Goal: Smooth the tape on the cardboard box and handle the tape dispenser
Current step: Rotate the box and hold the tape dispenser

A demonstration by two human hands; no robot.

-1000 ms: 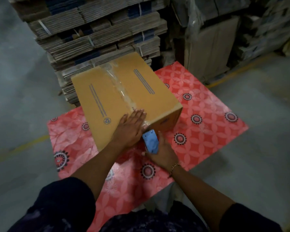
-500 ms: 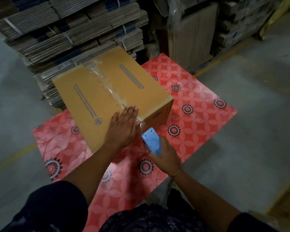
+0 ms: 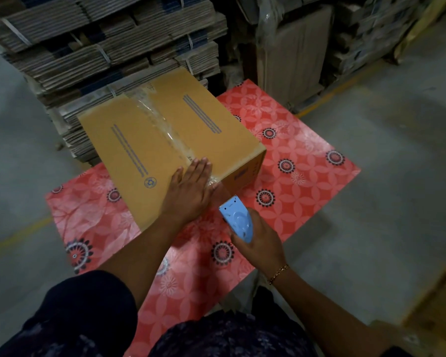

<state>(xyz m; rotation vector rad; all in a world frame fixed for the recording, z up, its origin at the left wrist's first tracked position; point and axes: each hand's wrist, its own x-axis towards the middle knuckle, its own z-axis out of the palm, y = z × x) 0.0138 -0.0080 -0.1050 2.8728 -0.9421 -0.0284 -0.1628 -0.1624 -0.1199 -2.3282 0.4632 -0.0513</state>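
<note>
A brown cardboard box (image 3: 139, 140) lies on a red flowered mat (image 3: 301, 163). Clear tape (image 3: 162, 124) runs along its top seam from the far edge to the near corner. My left hand (image 3: 191, 186) lies flat, fingers together, on the tape at the near end of the box top. My right hand (image 3: 258, 240) grips a light blue tape dispenser (image 3: 238, 221) just off the box's near corner, its toothed edge pointing at the box. A stretch of clear tape spans from the box corner to the dispenser.
Strapped bundles of flattened cartons (image 3: 101, 42) are stacked right behind the box. More wrapped cartons (image 3: 294, 55) stand at the back right. Grey concrete floor (image 3: 397, 176) with a yellow line surrounds the mat.
My right hand has pulled the dispenser back from the box's near corner, toward me and to the right. My left hand has stayed flat on the tape.
</note>
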